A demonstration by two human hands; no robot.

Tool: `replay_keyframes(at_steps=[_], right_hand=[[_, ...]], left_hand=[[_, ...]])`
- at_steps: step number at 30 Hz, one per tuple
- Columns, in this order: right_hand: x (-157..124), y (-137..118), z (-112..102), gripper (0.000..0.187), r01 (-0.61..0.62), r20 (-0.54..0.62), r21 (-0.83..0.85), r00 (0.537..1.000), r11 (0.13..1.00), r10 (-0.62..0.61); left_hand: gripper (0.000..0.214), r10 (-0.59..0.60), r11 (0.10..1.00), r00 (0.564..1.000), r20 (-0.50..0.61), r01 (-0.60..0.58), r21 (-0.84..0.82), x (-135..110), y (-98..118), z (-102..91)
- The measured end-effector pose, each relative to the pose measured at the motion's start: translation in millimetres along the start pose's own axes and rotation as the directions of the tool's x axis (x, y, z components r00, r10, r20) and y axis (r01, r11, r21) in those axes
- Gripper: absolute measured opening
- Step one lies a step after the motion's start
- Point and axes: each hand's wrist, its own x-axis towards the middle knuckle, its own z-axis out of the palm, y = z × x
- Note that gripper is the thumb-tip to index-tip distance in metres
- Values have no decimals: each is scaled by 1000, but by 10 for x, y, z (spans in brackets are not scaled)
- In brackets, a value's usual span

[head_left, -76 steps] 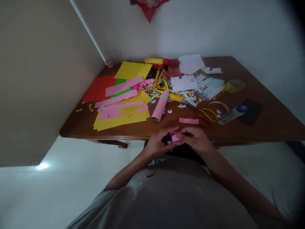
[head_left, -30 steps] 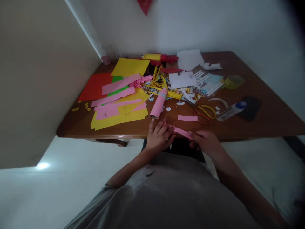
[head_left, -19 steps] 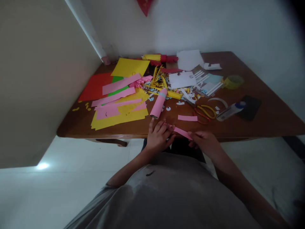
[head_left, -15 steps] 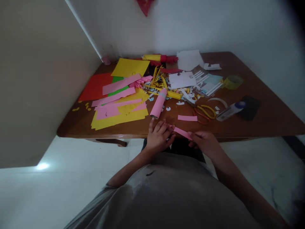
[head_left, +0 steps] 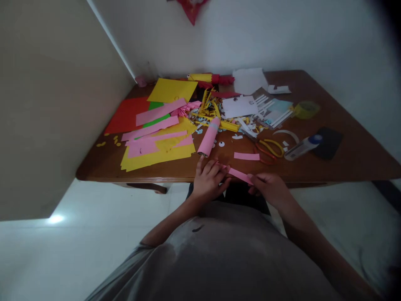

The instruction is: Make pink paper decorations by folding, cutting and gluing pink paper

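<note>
A pink paper strip (head_left: 237,174) lies slanted across the front edge of the brown table (head_left: 360,165). My left hand (head_left: 208,179) rests on the strip's left end with its fingers stretched flat, pressing it to the table. My right hand (head_left: 268,187) pinches the strip's right end just off the table edge. A second, shorter pink strip (head_left: 247,156) lies loose a little farther in. A pink paper roll (head_left: 209,137) lies just beyond my left fingertips.
Yellow, pink, red and green sheets (head_left: 156,142) cover the table's left half. Yellow-handled scissors (head_left: 270,148), a glue bottle (head_left: 302,146), a dark phone (head_left: 327,143) and a tape roll (head_left: 306,109) lie to the right. Paper scraps (head_left: 238,115) crowd the middle back. Walls close the left and rear.
2.5 s ago both hands held a small folded pink piece together below the table edge. Now the strip is stretched out on the edge, left hand flat, right hand on its end.
</note>
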Motion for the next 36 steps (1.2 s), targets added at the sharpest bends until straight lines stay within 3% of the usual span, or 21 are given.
replay_keyframes(at_steps=[36], right_hand=[[14, 14, -3, 55, 50, 23, 3, 998, 999, -50]], left_hand=[[40, 17, 998, 999, -47, -14, 62, -12, -1, 6]])
